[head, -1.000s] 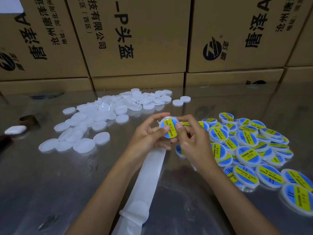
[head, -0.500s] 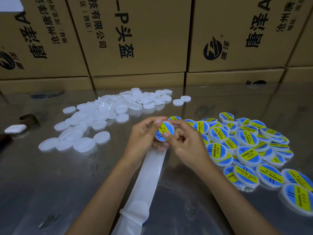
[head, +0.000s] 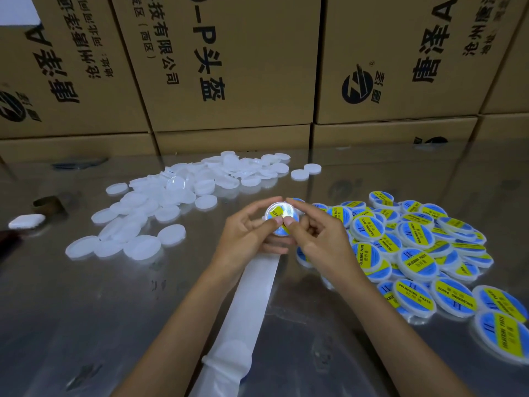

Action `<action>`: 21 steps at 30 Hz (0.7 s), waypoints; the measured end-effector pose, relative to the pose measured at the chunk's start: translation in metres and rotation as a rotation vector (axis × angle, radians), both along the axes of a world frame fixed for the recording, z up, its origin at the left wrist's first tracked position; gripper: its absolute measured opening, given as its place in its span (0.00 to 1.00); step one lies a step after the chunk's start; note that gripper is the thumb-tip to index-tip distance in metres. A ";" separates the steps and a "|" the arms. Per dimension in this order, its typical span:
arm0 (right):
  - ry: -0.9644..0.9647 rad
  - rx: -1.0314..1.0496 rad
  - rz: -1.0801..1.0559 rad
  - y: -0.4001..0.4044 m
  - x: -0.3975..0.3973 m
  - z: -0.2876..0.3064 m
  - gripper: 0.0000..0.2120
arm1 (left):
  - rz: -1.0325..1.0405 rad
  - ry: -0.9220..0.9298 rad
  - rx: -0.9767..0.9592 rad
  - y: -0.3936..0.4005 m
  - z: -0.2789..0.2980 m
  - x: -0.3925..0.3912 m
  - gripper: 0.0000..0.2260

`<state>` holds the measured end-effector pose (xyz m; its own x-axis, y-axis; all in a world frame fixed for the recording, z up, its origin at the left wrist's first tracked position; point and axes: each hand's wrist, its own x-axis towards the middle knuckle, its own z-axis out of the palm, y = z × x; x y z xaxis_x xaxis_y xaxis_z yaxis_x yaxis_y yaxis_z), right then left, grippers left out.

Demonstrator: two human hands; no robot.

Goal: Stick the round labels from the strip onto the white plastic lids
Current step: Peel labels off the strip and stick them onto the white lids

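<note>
Above the table's middle, my left hand (head: pixel 246 233) and my right hand (head: pixel 317 236) hold one white lid (head: pixel 282 216) between them. A blue and yellow round label is on its face. Both thumbs press on the label, and the fingers curl round the lid's rim. A white backing strip (head: pixel 246 305) runs from under my hands toward me. Plain white lids (head: pixel 160 202) lie in a heap at the left. Labelled lids (head: pixel 415 247) are piled at the right.
The work surface is a shiny metal table (head: pixel 86 310). Stacked cardboard boxes (head: pixel 229 67) wall off the back. A small white pad (head: pixel 27 221) and a brown tape ring (head: pixel 48 204) lie at the far left.
The lid has turned more face-up and catches glare. Both thumbs have come onto the label's face, and my hands sit slightly closer together.
</note>
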<state>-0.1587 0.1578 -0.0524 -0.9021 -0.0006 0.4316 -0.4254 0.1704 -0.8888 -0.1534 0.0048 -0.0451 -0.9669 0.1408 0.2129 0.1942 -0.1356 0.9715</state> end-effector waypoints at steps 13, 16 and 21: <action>-0.075 0.278 -0.564 0.043 -0.017 -0.001 0.16 | 0.478 -0.050 -0.082 -0.025 0.003 -0.015 0.15; -0.142 0.517 -0.679 0.064 -0.020 -0.004 0.22 | 0.774 0.000 -0.306 -0.050 -0.003 -0.021 0.13; -0.181 0.713 -0.729 0.072 -0.022 -0.006 0.24 | 0.941 -0.033 -0.827 -0.088 -0.012 -0.019 0.16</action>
